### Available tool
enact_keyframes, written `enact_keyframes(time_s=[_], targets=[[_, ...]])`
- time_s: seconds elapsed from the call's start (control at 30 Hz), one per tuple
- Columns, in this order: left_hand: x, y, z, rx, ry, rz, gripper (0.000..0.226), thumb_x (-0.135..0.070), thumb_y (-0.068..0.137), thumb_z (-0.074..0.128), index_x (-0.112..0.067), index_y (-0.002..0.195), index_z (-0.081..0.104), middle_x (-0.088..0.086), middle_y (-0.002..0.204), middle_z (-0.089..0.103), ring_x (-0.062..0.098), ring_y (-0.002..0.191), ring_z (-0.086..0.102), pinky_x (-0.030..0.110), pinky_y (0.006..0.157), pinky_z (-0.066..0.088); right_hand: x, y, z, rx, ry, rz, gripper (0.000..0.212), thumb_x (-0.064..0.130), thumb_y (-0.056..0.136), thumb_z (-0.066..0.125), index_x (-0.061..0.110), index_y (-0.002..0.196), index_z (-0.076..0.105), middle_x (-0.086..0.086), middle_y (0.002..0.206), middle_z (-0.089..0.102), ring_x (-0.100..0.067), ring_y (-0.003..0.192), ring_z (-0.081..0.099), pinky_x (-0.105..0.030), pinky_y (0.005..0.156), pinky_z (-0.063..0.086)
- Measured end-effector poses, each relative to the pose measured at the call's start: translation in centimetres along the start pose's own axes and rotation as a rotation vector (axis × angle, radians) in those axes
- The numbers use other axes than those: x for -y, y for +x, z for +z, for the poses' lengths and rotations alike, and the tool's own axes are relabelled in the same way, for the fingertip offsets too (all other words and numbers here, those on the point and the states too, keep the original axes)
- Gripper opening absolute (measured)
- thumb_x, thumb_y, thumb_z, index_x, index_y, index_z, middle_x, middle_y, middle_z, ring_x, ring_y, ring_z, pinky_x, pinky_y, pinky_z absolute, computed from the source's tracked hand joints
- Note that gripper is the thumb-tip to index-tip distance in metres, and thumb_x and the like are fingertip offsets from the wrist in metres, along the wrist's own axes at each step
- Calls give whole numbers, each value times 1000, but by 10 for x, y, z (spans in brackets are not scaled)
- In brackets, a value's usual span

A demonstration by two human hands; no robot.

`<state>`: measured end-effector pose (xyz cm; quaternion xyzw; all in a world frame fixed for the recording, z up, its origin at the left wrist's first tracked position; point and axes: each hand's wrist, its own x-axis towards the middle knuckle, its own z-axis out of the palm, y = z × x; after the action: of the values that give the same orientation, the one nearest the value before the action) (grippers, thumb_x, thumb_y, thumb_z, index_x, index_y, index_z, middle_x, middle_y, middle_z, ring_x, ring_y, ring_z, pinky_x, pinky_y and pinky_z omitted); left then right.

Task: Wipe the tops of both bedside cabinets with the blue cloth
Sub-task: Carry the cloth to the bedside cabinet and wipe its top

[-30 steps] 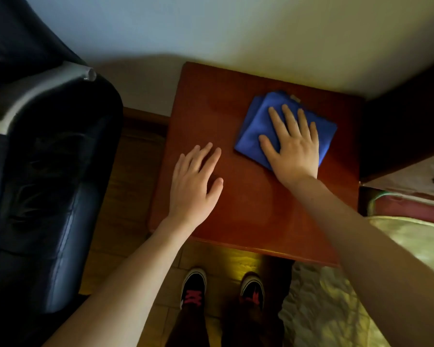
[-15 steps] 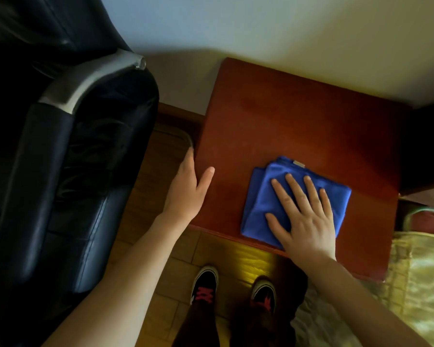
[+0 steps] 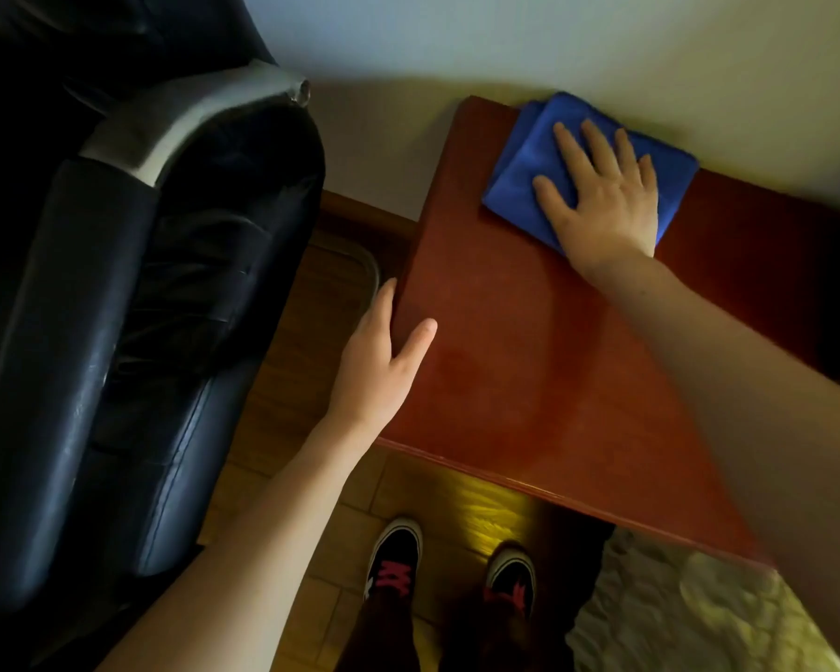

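The right hand (image 3: 602,201) lay flat and open on the blue cloth (image 3: 520,172), fingers spread, pressing it down rather than closing around it. The cloth, folded, was at the far edge of the cabinet top (image 3: 529,356), touching the wall (image 3: 505,46). The left hand (image 3: 379,361) held the left edge of this surface, thumb on top, the other fingers down its side. A dark chair (image 3: 117,308) stood to the left, a bed (image 3: 699,618) at the near right. I judge the first cabinet was in mid-wipe; no second cabinet was in view, so it was probably still to do.
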<state>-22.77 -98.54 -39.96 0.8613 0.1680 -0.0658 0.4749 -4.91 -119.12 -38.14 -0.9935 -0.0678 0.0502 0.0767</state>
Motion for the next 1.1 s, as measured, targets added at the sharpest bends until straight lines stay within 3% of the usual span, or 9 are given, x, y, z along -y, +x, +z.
enact_keyframes(time_s=[0.13, 0.27, 0.37, 0.57, 0.73, 0.87, 1.1], targets=[[-1, -1, -1, -4, -31, -38, 63, -45, 94, 49, -21, 149, 30, 3, 147, 47, 16, 132, 47, 25, 105, 38, 13, -91, 3, 25, -1, -97, 64, 59, 92, 31, 35, 151, 23, 1, 160, 24, -30, 148, 16, -49, 120, 11], [-1, -2, -3, 11, -47, -30, 61, -49, 94, 43, -23, 148, 31, 1, 145, 49, 14, 131, 48, 38, 107, 43, 21, -206, 12, 104, -45, -196, 65, 58, 92, 36, 35, 151, 23, 3, 160, 21, -27, 149, 12, -50, 120, 12], [-1, -3, -3, -1, -98, -37, 61, -48, 93, 45, -22, 147, 32, 0, 145, 50, 11, 131, 47, 37, 108, 42, 24, -237, 18, 131, -59, -207, 65, 59, 91, 37, 36, 150, 25, 5, 158, 22, -26, 149, 13, -49, 120, 12], [-2, 0, -4, 12, -87, -46, 56, -41, 97, 44, -23, 149, 31, 1, 147, 47, 14, 133, 46, 37, 109, 41, 40, -147, 16, 73, -55, -192, 63, 60, 92, 35, 38, 150, 24, 4, 158, 28, -26, 148, 18, -46, 121, 10], [-1, 0, -3, -19, -73, -54, 55, -39, 96, 47, -22, 148, 34, 0, 147, 47, 12, 132, 46, 16, 102, 34, 63, -25, 15, -39, -28, -91, 61, 60, 92, 31, 39, 150, 25, 2, 159, 27, -28, 148, 18, -46, 119, 11], [-1, -1, -4, -7, -84, -37, 56, -41, 96, 45, -23, 148, 33, -1, 147, 48, 11, 132, 47, 26, 107, 40, 75, 44, 9, -40, 1, -25, 62, 61, 92, 28, 39, 150, 23, 2, 159, 26, -26, 148, 17, -46, 120, 10], [-3, -2, -4, -8, -106, -69, 51, -40, 99, 41, -25, 148, 34, -3, 145, 49, 9, 129, 49, 24, 104, 41, 69, -8, 16, -73, 25, 11, 61, 60, 91, 29, 40, 149, 27, 3, 159, 27, -28, 148, 17, -46, 120, 9]])
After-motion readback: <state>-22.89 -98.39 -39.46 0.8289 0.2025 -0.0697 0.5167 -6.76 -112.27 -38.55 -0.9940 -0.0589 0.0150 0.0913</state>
